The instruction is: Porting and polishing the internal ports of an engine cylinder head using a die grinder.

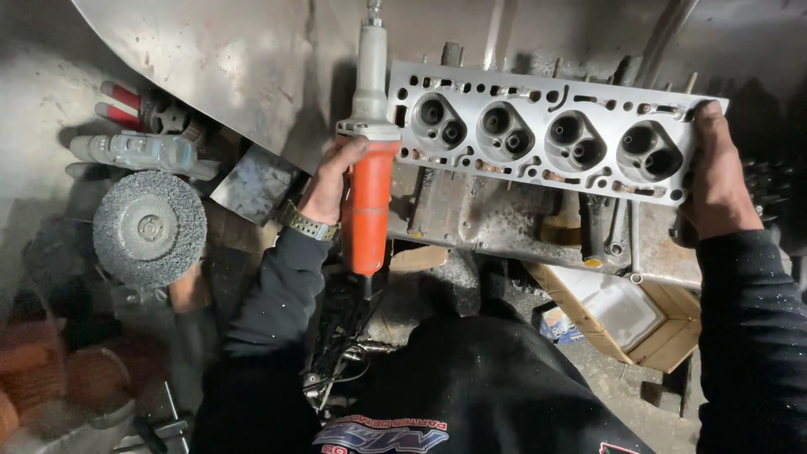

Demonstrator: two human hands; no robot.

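Two hands are at work over a grey metal cylinder head [555, 130] that lies with its four round chambers facing the camera, far and right of centre. The left hand [332, 181] is wrapped around an orange-bodied die grinder [368, 181], fingers closed about its upper orange grip. The tool stands upright just beside the head's left end; its grey neck runs up and its tip is cut off by the top edge, so the bit cannot be seen. A wristwatch [309, 225] sits on that wrist above a dark sleeve.

The right hand [714, 172] clasps the right end of the cylinder head, fingers curled over the far edge and partly hidden behind it, the thumb out of sight.

Below the head is a dirty metal engine block [504, 214], its lower part hidden by the person's dark clothing. A cardboard box [651, 324] with a white packet inside lies near right, partly covered by the right sleeve.

At the left, a grey abrasive disc [150, 227] sits in shadow, with a grey power tool [139, 151] beyond it and red handles [118, 105] beyond that, their ends hidden. The near left corner is blurred and orange-brown, and cannot be made out. A bent metal sheet [218, 59] covers the far left.
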